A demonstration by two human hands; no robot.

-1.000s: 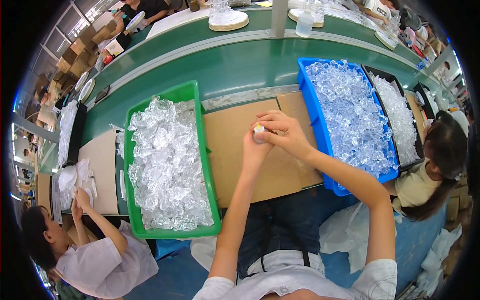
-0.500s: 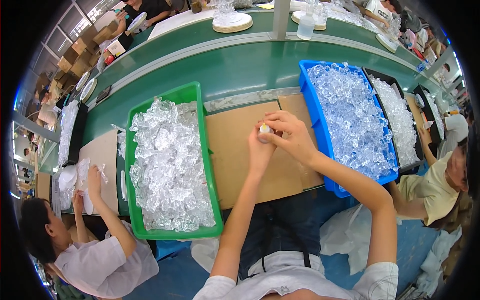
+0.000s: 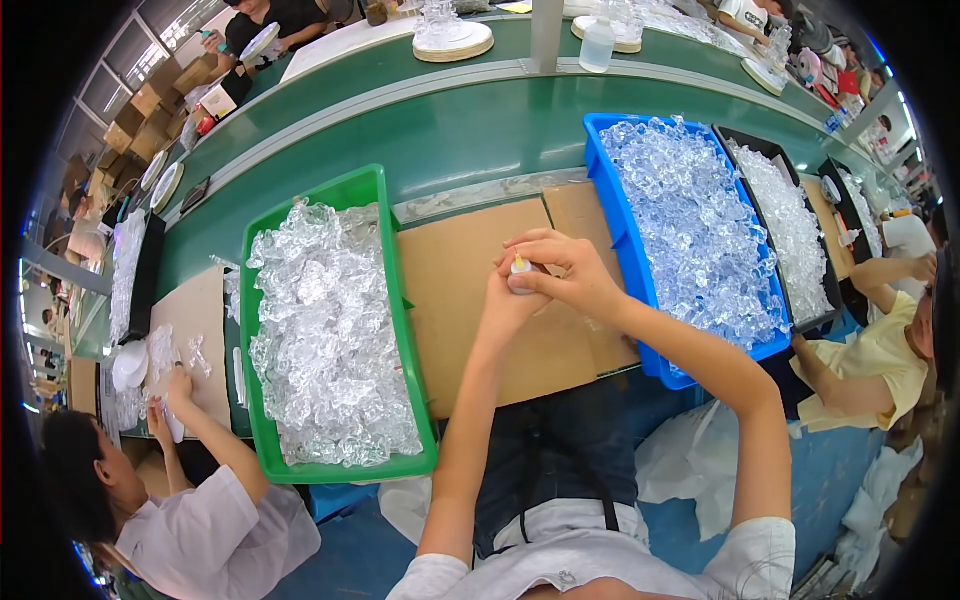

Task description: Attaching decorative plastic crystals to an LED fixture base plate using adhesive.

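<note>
Above the cardboard sheet (image 3: 470, 350), my two hands meet around a small white bottle with a yellow pointed tip (image 3: 521, 270). My left hand (image 3: 506, 304) is closed round it from below, tip upward. From the right, my right hand (image 3: 577, 275) reaches over with bent fingers, thumb against the bottle's side. Whether the right fingers also hold some other small piece is hidden. A green bin (image 3: 262, 420) of clear plastic pieces stands left of my hands. To their right is a blue bin (image 3: 640, 268) filled with bluish clear pieces.
Beyond the blue bin stands a black bin (image 3: 822, 290) of clear pieces. A metal rail (image 3: 440, 85) crosses the green bench, with a clear bottle (image 3: 597, 45) behind it. Co-workers sit close on both sides, the left one handling clear pieces on cardboard (image 3: 200, 300).
The whole view has shifted slightly. My hands stay together on the bottle, its yellow tip leaning a little more. The left co-worker's hand has lowered; the right co-worker's arm has moved.
</note>
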